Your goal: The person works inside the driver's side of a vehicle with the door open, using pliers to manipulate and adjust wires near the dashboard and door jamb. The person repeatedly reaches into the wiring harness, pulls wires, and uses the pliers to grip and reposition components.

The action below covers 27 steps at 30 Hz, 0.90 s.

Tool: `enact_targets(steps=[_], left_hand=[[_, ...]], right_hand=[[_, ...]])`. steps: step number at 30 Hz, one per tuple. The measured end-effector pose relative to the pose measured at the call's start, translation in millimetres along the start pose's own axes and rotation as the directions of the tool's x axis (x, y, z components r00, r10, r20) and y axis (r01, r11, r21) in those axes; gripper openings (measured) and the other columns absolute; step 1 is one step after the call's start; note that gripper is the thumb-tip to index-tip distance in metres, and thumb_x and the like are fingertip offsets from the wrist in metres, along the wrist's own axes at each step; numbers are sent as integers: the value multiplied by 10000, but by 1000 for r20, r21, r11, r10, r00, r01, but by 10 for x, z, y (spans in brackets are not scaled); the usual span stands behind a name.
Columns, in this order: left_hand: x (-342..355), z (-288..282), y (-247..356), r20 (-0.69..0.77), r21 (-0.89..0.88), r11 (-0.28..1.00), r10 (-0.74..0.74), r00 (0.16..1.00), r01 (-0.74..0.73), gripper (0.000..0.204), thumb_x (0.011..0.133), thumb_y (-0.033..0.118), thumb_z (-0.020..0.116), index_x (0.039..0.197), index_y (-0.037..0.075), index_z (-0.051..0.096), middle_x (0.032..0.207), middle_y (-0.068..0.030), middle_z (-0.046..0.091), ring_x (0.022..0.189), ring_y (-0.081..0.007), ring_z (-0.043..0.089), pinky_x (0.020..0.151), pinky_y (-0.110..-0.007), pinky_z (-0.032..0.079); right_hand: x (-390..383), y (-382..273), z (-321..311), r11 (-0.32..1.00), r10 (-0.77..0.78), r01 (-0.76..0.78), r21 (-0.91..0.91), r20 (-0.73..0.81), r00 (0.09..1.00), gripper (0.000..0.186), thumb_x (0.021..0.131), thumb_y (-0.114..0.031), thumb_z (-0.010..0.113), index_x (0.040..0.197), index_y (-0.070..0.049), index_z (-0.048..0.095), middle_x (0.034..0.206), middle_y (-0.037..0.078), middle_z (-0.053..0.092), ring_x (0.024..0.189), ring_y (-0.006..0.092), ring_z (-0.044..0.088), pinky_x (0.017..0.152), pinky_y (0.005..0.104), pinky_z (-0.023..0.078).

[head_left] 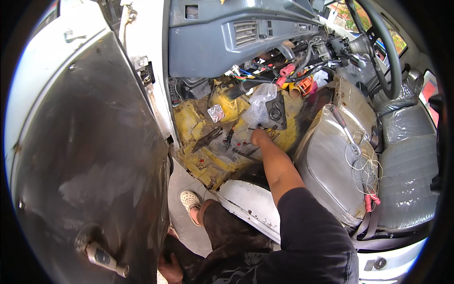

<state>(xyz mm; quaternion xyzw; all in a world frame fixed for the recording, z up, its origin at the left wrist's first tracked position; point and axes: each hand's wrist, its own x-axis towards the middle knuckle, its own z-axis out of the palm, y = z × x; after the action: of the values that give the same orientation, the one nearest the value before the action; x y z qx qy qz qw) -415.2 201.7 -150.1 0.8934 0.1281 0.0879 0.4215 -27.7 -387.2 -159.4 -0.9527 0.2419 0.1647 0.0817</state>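
My right hand [259,137] reaches down to the yellow, worn vehicle floor [220,163]. Its fingers curl inward beside a small tool with yellow handles [270,132]; what they close on is hidden. Just past the hand lie a sheet of bubble wrap [259,105] and a black panel with a round opening [275,111]. To its left rest dark pliers [207,139] and a smaller tool with an orange-and-black handle [230,137]. Low in the view, my left hand [171,269] lies against my leg, holding nothing visible, its fingers partly hidden.
An open door [90,156] fills the left. Loose wiring [257,71] hangs beneath the grey dashboard [208,52]. On the plastic-covered seat [326,161] lie a screwdriver [338,116] and tangled wire [365,170]. The steering wheel [392,57] is at upper right; the white sill [250,201] runs beneath my arm.
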Motion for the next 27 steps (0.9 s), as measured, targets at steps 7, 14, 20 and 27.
enact_targets(steps=[7, 14, 20, 27], left_hand=[[176, 123, 59, 76, 17, 1000, -9, 997, 8, 376, 929, 68, 697, 1255, -116, 673, 1225, -294, 724, 1155, -431, 699, 1044, -482, 541], [143, 277, 149, 104, 45, 999, -8, 995, 3, 426, 927, 102, 731, 1287, -115, 663, 1261, -295, 715, 1185, -430, 686, 1079, -502, 520], [-89, 95, 144, 111, 134, 987, 68, 991, -83, 396, 907, 86, 728, 1268, -72, 689, 1189, -271, 733, 1124, -424, 701, 1027, -470, 542], [-148, -45, 35, -53, 45, 997, 66, 996, -64, 356, 890, 101, 732, 1201, -71, 711, 1095, -272, 755, 1034, -412, 733, 954, -477, 567]], right_hand=[[-38, -86, 155, 966, 63, -26, 257, -136, 989, 347, 976, -240, 629, 1169, 9, 775, 1289, 252, 725, 1213, 391, 703, 1052, 485, 555], [-454, -606, -29, 959, -236, 257, 120, -164, 958, 320, 975, -244, 638, 1174, -29, 768, 1221, 248, 748, 1154, 394, 725, 996, 481, 576], [-674, -1149, 160, 830, -541, 548, -99, 89, 836, 372, 938, -196, 645, 1260, -36, 738, 1204, 245, 755, 1133, 420, 725, 972, 504, 579], [-533, -1701, 552, 742, -581, 587, -323, 128, 804, 613, 910, -33, 582, 1521, -72, 557, 1506, 237, 585, 1370, 392, 587, 1074, 483, 518]])
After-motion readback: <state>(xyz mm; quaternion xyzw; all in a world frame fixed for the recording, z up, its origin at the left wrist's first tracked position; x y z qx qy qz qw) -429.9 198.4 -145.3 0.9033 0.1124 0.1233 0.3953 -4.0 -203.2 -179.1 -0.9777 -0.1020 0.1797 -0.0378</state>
